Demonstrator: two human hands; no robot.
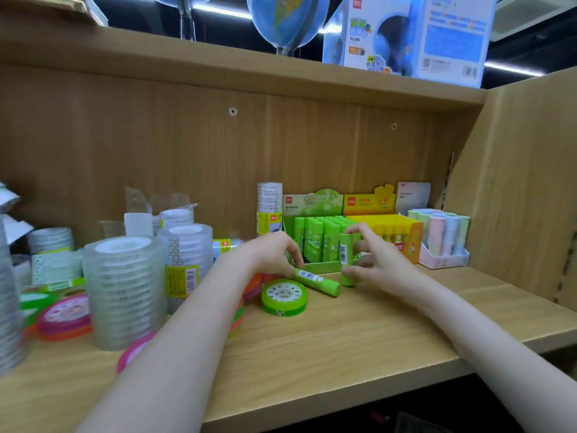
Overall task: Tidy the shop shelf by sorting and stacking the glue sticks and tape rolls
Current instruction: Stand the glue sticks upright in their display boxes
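1. Step in hand, imo: sorting loose glue sticks back into their box. The person has both hands on the shelf [343, 332], one stick each.

2. Right hand [371, 260] pinches an upright green glue stick [348, 260], thumb near its bottom end and fingers curled over the top. Long axis runs 12-to-6 w/ barcode facing the camera; can't tell which end is the cap. It's just in front of the green glue box [315, 239], touching or nearly touching the shelf.

3. Left hand [274, 254] has fingertips curled down onto the near end of a second glue stick [318, 281], which lies flat. Long axis goes approx 10-to-4, free end pointing at 4 toward the upright stick's base. Looks like a pinch, but the grip itself is hidden under the fingers.

4. A green tape roll [284, 296] lies flat at 7 o'clock from the lying stick, just beside it, prob not touching.

5. Next move, judging by the layout: lift the upright stick up and back toward 12 and drop it into a free slot in the green box, kept vertical like the ones already there. The flat one needs tipping upright first.

6. Other stuff: yellow glue box [393, 232] at 3 o'clock of the green one, clear tape stacks [125, 289] well off toward 9, still unsorted.
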